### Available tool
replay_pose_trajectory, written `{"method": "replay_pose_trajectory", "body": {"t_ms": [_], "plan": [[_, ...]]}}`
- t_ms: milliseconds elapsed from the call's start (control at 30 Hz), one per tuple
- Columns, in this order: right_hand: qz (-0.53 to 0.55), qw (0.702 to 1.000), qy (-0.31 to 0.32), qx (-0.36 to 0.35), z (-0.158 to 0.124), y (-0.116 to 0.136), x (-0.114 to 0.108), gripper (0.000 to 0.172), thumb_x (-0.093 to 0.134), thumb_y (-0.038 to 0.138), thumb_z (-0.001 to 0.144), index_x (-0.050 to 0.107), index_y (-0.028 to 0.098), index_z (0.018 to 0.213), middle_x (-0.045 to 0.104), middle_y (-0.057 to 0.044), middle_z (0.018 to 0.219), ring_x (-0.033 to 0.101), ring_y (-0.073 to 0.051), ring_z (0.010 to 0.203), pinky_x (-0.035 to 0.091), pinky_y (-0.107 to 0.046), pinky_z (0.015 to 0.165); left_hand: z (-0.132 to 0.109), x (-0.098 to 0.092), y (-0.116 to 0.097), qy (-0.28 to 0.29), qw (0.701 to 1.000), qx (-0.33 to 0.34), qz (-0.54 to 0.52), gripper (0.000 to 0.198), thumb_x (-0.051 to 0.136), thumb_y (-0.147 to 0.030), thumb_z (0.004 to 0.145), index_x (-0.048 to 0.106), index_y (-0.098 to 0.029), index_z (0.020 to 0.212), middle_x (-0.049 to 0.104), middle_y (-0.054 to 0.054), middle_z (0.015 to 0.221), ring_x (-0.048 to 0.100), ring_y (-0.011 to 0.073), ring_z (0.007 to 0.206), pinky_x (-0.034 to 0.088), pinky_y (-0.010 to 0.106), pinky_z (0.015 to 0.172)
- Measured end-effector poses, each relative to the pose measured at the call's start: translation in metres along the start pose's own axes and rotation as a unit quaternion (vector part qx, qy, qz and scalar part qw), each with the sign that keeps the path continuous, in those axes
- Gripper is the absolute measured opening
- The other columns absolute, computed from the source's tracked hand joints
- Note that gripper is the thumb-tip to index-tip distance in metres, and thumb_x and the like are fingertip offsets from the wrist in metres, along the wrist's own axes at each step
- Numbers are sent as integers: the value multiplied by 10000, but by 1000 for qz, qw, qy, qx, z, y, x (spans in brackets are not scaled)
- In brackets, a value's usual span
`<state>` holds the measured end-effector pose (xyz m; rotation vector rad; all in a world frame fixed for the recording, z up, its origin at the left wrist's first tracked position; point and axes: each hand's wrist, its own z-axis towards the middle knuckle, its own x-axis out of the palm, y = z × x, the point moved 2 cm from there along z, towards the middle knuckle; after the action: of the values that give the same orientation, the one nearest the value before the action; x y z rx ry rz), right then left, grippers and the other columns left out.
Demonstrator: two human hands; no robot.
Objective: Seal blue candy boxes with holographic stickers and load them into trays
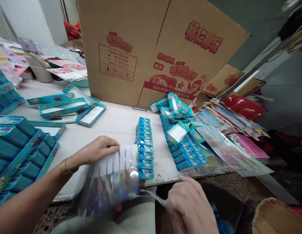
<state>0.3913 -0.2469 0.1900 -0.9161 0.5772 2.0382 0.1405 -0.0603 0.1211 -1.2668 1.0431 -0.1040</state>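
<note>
My left hand lies curled over a clear plastic blister sheet with a row of pockets, holding its top edge at the table's near side. My right hand is closed below the table edge, pinching the sheet's thin lower corner. The sheet is blurred by motion. Right beside it stands a row of several small teal boxes lined up on the white table.
A large printed cardboard carton stands at the back. More teal boxes and glossy printed cards pile on the right. Open teal display trays and filled trays sit on the left. A red object lies far right.
</note>
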Motion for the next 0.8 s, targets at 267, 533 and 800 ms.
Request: {"method": "replay_pose_trajectory", "body": {"t_ms": [267,533,800], "plan": [[389,820,165,387,-9,-18,44,256,432,412,1007,496,221,850,469,25,754,450,-123,686,404,-223,613,-15,0,23,-292,952,-20,94,388,451,-350,942,588,-130,1232,608,118,1239,548,296,1158,411,382,989],[487,712,206,463,-13,-27,78,312,531,494,948,509,198,851,431,36,743,380,-115,668,341,-234,605,-36,109,-13,18,959,-44,-279,594,510,-599,892,526,-195,1327,653,99,1115,590,225,943,472,327,805],[539,652,231,480,-7,-33,84,363,572,549,904,533,194,836,434,39,690,370,-113,631,308,-245,592,-15,118,1,11,921,-90,-379,520,454,-623,919,589,-168,1131,587,2,748,532,151,697,412,262,637]]}}
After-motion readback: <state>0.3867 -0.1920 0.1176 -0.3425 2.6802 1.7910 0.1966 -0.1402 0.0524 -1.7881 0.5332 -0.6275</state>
